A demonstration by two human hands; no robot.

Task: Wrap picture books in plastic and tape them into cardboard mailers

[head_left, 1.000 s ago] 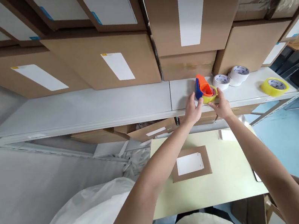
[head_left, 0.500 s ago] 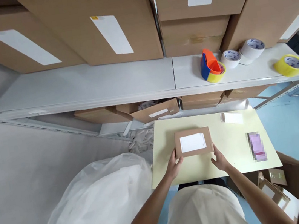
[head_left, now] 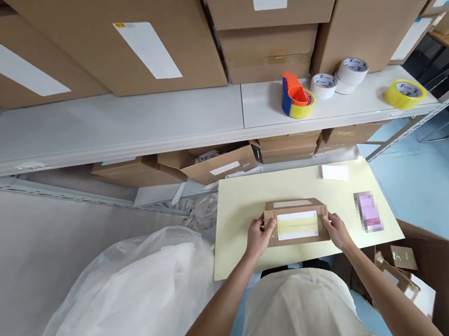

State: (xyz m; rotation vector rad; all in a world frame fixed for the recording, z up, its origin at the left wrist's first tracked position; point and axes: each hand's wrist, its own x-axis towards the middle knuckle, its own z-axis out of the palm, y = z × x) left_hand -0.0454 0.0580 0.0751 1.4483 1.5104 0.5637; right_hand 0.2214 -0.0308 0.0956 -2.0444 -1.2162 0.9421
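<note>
A small brown cardboard box (head_left: 273, 240) is held between my hands above the pale yellow table (head_left: 233, 195). It is tilted, so a face with a white label (head_left: 297, 224) under shiny tape turns toward me, and a second white label shows on the face behind. My left hand (head_left: 259, 237) grips the box's left end, thumb on the front face. At the right end, my right hand (head_left: 337, 231) is closed on the edge, its fingertips partly hidden.
A white stack of labels (head_left: 334, 172) and a blurred pink item (head_left: 368, 211) lie on the table. Tape rolls (head_left: 404, 94) and an orange-blue tape dispenser (head_left: 296, 96) stand on the shelf (head_left: 134, 120). A large carton (head_left: 443, 269) of boxes is at right, a white plastic bag (head_left: 122, 305) at left.
The box has been tipped over, bringing a taped, labelled face toward me. My right hand has closed on its right end. The whole view has shifted slightly right.
</note>
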